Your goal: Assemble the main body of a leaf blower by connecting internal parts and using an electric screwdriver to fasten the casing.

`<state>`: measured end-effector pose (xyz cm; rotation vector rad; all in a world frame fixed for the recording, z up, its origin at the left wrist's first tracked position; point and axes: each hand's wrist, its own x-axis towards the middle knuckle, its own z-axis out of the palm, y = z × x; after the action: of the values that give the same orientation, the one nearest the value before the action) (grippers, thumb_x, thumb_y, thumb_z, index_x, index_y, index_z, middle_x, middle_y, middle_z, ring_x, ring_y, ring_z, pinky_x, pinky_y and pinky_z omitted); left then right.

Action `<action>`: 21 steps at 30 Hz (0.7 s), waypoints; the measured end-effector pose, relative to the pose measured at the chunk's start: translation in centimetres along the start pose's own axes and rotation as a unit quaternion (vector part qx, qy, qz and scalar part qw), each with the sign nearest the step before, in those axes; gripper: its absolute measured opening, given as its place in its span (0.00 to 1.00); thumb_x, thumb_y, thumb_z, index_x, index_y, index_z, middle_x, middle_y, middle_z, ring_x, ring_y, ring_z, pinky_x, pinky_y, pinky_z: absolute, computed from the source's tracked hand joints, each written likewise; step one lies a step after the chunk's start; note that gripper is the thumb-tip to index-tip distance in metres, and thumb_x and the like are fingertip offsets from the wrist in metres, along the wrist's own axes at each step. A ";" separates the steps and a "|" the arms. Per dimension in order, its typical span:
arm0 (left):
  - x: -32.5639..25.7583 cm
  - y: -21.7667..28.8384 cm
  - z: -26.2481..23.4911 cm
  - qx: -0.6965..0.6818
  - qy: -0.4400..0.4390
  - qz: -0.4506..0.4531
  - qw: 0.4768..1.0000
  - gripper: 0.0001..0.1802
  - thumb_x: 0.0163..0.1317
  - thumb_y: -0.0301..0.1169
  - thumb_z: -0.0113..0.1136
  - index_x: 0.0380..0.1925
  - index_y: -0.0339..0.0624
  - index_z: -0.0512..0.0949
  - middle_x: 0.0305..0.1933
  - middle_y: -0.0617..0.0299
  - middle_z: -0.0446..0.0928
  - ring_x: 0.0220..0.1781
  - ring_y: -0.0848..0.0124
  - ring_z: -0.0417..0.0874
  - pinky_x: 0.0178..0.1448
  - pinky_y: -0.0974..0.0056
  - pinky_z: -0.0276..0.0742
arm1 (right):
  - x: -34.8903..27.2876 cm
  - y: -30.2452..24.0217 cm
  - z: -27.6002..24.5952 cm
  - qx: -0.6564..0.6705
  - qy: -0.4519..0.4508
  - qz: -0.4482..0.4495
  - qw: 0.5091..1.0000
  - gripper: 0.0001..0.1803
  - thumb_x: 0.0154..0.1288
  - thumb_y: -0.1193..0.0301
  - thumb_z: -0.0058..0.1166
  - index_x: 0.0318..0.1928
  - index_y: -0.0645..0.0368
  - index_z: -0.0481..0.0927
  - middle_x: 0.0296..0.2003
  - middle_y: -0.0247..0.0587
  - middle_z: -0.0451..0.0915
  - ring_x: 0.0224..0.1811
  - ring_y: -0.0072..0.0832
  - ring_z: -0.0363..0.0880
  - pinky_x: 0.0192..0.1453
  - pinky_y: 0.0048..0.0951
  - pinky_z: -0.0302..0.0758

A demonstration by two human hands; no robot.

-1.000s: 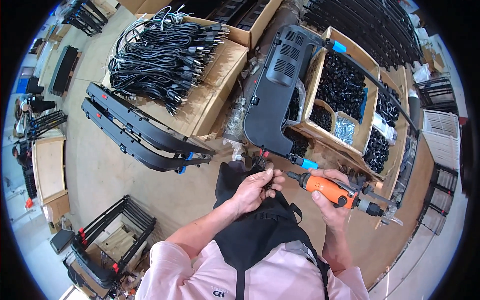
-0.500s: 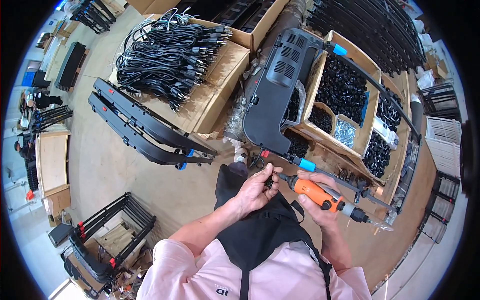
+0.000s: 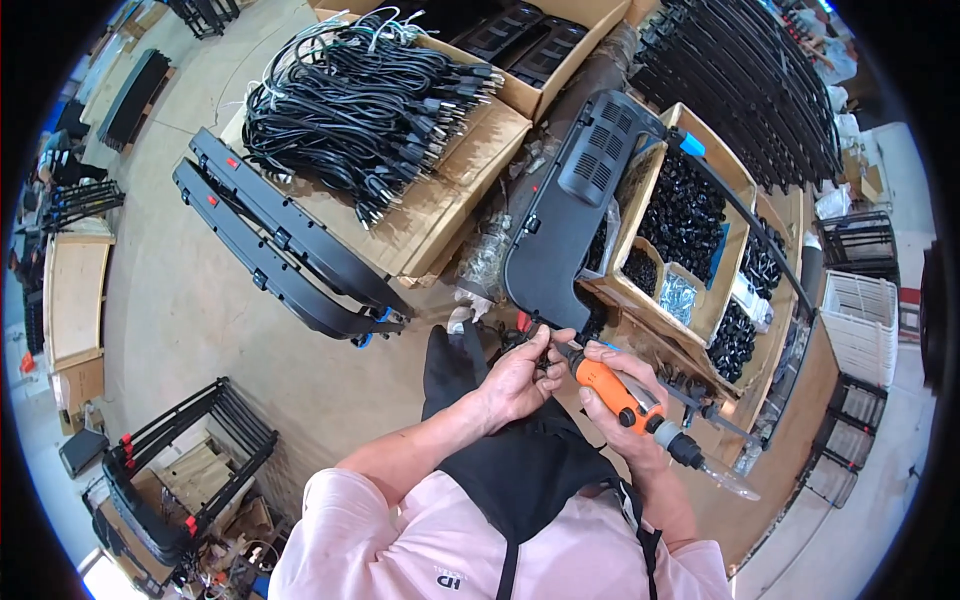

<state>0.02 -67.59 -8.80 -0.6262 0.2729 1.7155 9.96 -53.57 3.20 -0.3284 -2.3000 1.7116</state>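
Your right hand [image 3: 637,446] grips the orange power driver [image 3: 607,388] in front of you, nose at your left hand [image 3: 516,382]. The left curls round small dark pieces [image 3: 545,367] — can't count them. Driver looks rigid, fairly hefty, smooth — hold mid-barrel. Count: one driver, one vented black housing [image 3: 545,240], two curved black covers [image 3: 325,262].

A black apron [image 3: 520,480] covers a pale pink short-sleeved shirt [image 3: 400,535].

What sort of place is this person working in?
It looks like a factory or assembly workshop: there's a big heap of black power cords, lots of small black parts, and an orange power tool in the right hand.
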 end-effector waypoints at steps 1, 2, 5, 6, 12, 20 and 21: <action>-0.1 0.4 0.7 -0.004 -0.003 0.001 1.000 0.21 0.82 0.48 0.50 0.59 0.44 0.79 0.33 0.70 0.74 0.32 0.77 0.71 0.33 0.71 0.65 | 0.3 0.1 0.3 -0.009 0.006 -0.009 1.000 0.27 0.61 0.84 0.67 0.61 0.62 0.74 0.58 0.53 0.83 0.66 0.46 0.81 0.73 0.50 0.76; -0.4 0.8 1.6 0.003 0.021 -0.003 1.000 0.20 0.83 0.46 0.49 0.59 0.43 0.79 0.33 0.71 0.74 0.31 0.78 0.71 0.32 0.71 0.65 | 0.7 0.1 0.5 -0.018 0.011 -0.018 1.000 0.27 0.61 0.84 0.66 0.61 0.62 0.74 0.58 0.52 0.83 0.66 0.46 0.81 0.73 0.50 0.75; -0.8 2.1 0.2 0.055 0.027 0.011 0.998 0.18 0.84 0.43 0.49 0.58 0.43 0.79 0.33 0.71 0.74 0.30 0.78 0.71 0.31 0.71 0.64 | 2.1 -0.4 1.3 -0.051 0.000 -0.013 0.999 0.27 0.62 0.84 0.66 0.61 0.62 0.74 0.58 0.52 0.83 0.66 0.44 0.81 0.74 0.50 0.75; -0.8 2.6 -0.8 0.105 0.012 0.025 0.994 0.17 0.84 0.41 0.49 0.58 0.43 0.79 0.33 0.70 0.74 0.29 0.78 0.71 0.31 0.71 0.65 | 2.5 -0.3 1.5 -0.053 -0.006 -0.013 0.999 0.27 0.62 0.84 0.66 0.61 0.62 0.74 0.58 0.52 0.83 0.66 0.44 0.81 0.74 0.50 0.75; -2.4 5.0 -3.2 0.207 0.122 0.026 0.970 0.12 0.83 0.33 0.45 0.55 0.47 0.78 0.31 0.71 0.72 0.24 0.80 0.64 0.25 0.72 0.57 | 3.8 0.1 2.5 -0.067 -0.005 -0.016 0.998 0.27 0.62 0.84 0.66 0.61 0.63 0.74 0.57 0.52 0.83 0.65 0.42 0.81 0.75 0.47 0.74; -1.2 7.1 -3.7 0.488 0.175 0.187 0.835 0.20 0.79 0.47 0.55 0.47 0.42 0.85 0.32 0.67 0.81 0.29 0.74 0.78 0.36 0.67 0.75 | 5.6 -0.1 4.7 -0.147 -0.030 -0.009 0.989 0.23 0.59 0.82 0.68 0.55 0.66 0.80 0.52 0.52 0.86 0.60 0.42 0.86 0.70 0.45 0.78; -0.8 7.4 -4.0 0.550 0.172 0.263 0.774 0.24 0.77 0.51 0.58 0.47 0.40 0.85 0.35 0.63 0.86 0.33 0.70 0.84 0.42 0.63 0.80 | 5.7 0.1 5.0 -0.160 -0.032 -0.014 0.986 0.22 0.57 0.81 0.69 0.53 0.66 0.81 0.51 0.52 0.87 0.60 0.42 0.86 0.69 0.43 0.79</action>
<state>-5.95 -72.08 -12.85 0.0645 1.7039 1.5689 2.92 -56.21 2.11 -0.3042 -2.6147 1.3532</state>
